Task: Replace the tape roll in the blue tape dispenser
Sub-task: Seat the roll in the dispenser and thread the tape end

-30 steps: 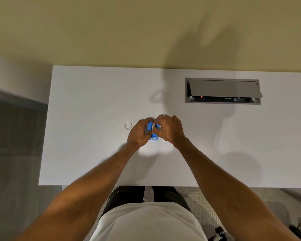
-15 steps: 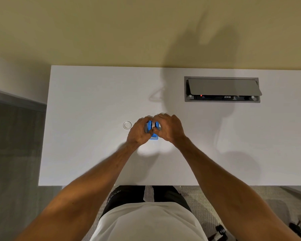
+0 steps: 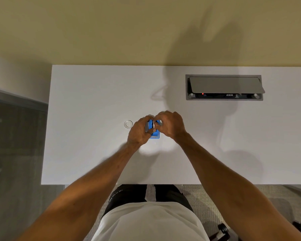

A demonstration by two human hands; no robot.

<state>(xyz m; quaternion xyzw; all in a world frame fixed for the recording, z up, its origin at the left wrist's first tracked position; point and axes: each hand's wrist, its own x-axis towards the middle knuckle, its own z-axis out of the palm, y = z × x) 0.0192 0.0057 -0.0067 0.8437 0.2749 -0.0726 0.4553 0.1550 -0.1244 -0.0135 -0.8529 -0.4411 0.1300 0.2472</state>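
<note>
While both hands [image 3: 170, 125] pinch the blue dispenser [image 3: 154, 134] (grip pressed tight), the white desk [image 3: 94, 101] meets a yellow wall [image 3: 111, 32].

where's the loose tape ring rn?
Head view: the tape ring lies flat on the table, just left of the left hand, apart from it.

Warm, even overhead light; the smooth white rectangular desk [image 3: 94, 101] reads bright without glare. Soft, doubled shadows of the person's head and arms fall forward across it and up the matte yellow-beige wall [image 3: 111, 32]. Focus stays sharp; wide-angle bending shows at the edges.
</note>
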